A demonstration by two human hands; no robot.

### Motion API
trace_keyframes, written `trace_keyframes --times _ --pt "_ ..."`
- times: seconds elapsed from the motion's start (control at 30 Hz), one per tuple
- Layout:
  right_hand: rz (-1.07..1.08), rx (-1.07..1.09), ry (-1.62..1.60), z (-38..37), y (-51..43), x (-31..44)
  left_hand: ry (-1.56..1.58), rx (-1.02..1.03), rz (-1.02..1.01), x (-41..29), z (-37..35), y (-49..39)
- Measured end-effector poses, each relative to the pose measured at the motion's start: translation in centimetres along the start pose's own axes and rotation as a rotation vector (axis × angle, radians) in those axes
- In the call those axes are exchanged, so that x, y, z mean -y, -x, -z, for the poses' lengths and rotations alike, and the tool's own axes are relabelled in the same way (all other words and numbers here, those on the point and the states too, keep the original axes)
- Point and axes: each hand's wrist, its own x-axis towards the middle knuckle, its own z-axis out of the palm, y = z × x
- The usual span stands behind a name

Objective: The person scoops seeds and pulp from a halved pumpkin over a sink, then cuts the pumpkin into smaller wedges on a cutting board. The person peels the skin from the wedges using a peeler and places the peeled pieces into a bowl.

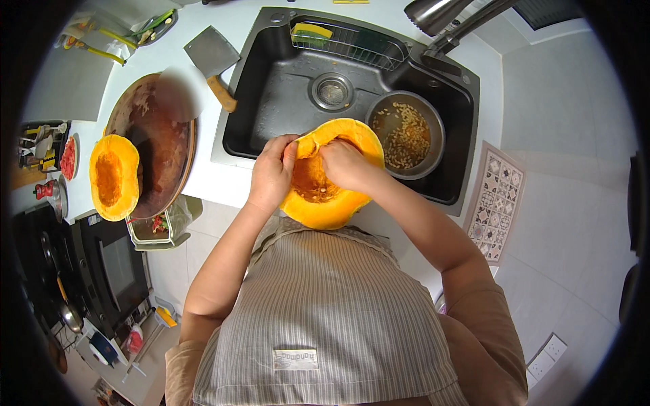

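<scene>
My left hand (274,172) grips the left rim of a halved pumpkin (330,215) at the front edge of the sink. Inside its orange hollow are my right hand's (348,165) fingers, their tips hidden; whether they hold any pulp cannot be told. A few seeds show in the hollow. A metal bowl (441,137) of seeds and liquid stands in the right part of the dark sink (274,109). Another pumpkin half (114,177), cut face up, lies at the left edge of a round wooden chopping board (167,172).
A cleaver (216,56) with a wooden handle lies between board and sink. At the sink's back hang a wire rack (355,51) and sponge (311,34), near the faucet (444,43). A lined waste bin (162,244) is below the board; a plate of red food (68,158) sits far left.
</scene>
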Motion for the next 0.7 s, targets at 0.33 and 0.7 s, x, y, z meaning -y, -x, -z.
trace_keyframes --times 0.33,0.7 --pt "0.212 0.159 -0.116 0.6 1.5 0.5 0.048 -0.012 -0.004 0.9 -0.5 -0.1" --pt "0.321 -0.014 -0.232 -2.8 2.6 -0.2 0.016 0.001 0.026 1.4 -0.5 0.3"
